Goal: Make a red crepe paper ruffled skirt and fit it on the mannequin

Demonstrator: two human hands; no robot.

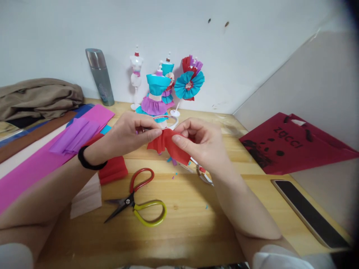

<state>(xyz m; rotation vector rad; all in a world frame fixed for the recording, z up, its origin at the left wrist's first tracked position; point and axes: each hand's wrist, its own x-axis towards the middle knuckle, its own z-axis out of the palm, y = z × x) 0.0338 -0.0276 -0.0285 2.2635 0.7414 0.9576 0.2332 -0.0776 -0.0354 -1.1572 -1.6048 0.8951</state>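
A piece of red crepe paper [176, 146], gathered along its top edge, hangs between my two hands above the table. My left hand [140, 130] pinches its left end between thumb and fingers. The right side is gripped by my right hand [200, 140], with the thumb in front. Just behind the fingers shows a white ring [171, 121], perhaps a tape roll. Open-bladed scissors [128, 201] with one red and one yellow handle lie on the table below. Another roll [204, 175] sits partly hidden under my right wrist.
Several small dress forms in paper outfits, one with a blue rosette [189, 85], stand along the wall. A grey bottle [101, 80], brown cloth [42, 96] and pink paper strips [17, 190] are at left. A red bag [291, 145] and a phone [308, 213] are at right.
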